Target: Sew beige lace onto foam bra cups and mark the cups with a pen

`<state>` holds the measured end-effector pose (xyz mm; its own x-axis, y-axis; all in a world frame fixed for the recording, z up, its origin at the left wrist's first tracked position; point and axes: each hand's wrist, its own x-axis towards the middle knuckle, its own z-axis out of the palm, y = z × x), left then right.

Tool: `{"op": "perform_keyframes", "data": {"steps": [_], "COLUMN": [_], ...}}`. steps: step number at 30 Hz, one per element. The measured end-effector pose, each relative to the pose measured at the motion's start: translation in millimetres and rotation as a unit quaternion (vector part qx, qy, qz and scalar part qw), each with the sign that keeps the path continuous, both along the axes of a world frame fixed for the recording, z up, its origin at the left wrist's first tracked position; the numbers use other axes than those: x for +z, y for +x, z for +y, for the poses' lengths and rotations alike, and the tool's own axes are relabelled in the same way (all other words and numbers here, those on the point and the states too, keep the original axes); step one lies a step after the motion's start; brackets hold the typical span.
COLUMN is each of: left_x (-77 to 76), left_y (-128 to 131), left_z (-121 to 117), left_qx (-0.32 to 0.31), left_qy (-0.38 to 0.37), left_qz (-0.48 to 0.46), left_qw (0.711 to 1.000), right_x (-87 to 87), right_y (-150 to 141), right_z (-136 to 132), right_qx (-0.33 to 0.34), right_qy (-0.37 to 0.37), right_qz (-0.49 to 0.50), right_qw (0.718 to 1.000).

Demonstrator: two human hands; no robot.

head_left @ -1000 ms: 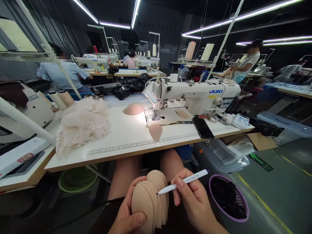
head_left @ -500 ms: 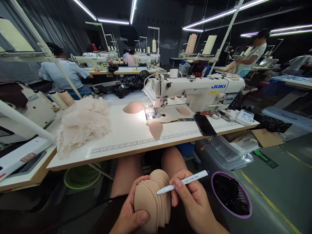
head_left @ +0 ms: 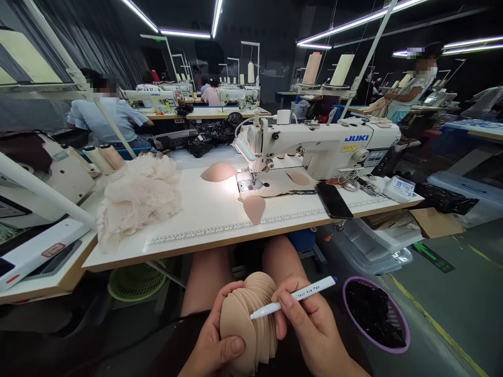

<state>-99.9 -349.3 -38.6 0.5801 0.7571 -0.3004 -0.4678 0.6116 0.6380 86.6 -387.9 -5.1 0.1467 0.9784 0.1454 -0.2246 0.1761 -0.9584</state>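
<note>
Fanned out in my left hand [head_left: 212,335] is a stack of beige bra cup pads [head_left: 238,319], the thumb pressed on the front one and the fingers behind. My right hand [head_left: 308,319] pinches a white marker pen [head_left: 302,293] printed with small lettering. Its pale tip lies at the edge of the front pads; whether it touches cannot be made out. Both hands are over my lap, below the table edge. On the white table, one pad [head_left: 254,208] lies near the ruler strip, another [head_left: 218,172] left of the needle, and a smaller beige piece [head_left: 298,178] to the right.
A white sewing machine [head_left: 322,144] stands on the table [head_left: 204,209]. Cream lace fabric [head_left: 137,199] is heaped at left, and a black phone [head_left: 334,200] lies at right. A purple basket [head_left: 406,335] with black plastic and a green basket [head_left: 137,283] are on the floor. Other people sit farther back.
The pen tip has shifted slightly left and down along the edges of the fanned pads. Both hands keep their grip, and the whole view has moved a little.
</note>
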Motion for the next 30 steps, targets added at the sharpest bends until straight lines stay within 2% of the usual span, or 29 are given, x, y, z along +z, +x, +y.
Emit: {"op": "perform_keyframes", "data": {"steps": [3,13,21,23,25,28,30], "left_x": [1.2,1.1,1.4,2.4,3.9,5.8,6.2], "left_y": [1.2,1.1,0.2,0.3,0.6,1.0,1.2], "left_z": [0.3,0.6,2.2,2.1,1.8,0.8,0.1], "left_qx": [0.012,0.004,-0.013,-0.011,-0.008,-0.008,-0.005], "left_qy": [0.0,0.002,0.009,0.013,0.018,0.019,0.016], "left_qz": [0.004,-0.013,-0.011,-0.008,-0.004,-0.002,0.0], "left_qw": [1.0,1.0,1.0,1.0,1.0,1.0,1.0], "right_x": [-1.5,5.6,2.3,-0.1,-1.7,-2.1,-0.9], "right_y": [1.2,-7.8,-11.7,-10.5,-7.6,-0.9,3.0], "right_z": [0.3,-4.8,-8.1,-8.4,-8.2,-8.3,-8.8], "right_qx": [-0.009,-0.032,0.003,0.005,-0.001,-0.002,-0.004], "right_qy": [0.001,-0.032,-0.045,-0.009,0.074,0.212,0.251], "right_qz": [0.026,0.009,-0.002,-0.022,-0.081,-0.203,-0.25], "right_qw": [1.0,0.999,0.999,1.0,0.994,0.956,0.935]}}
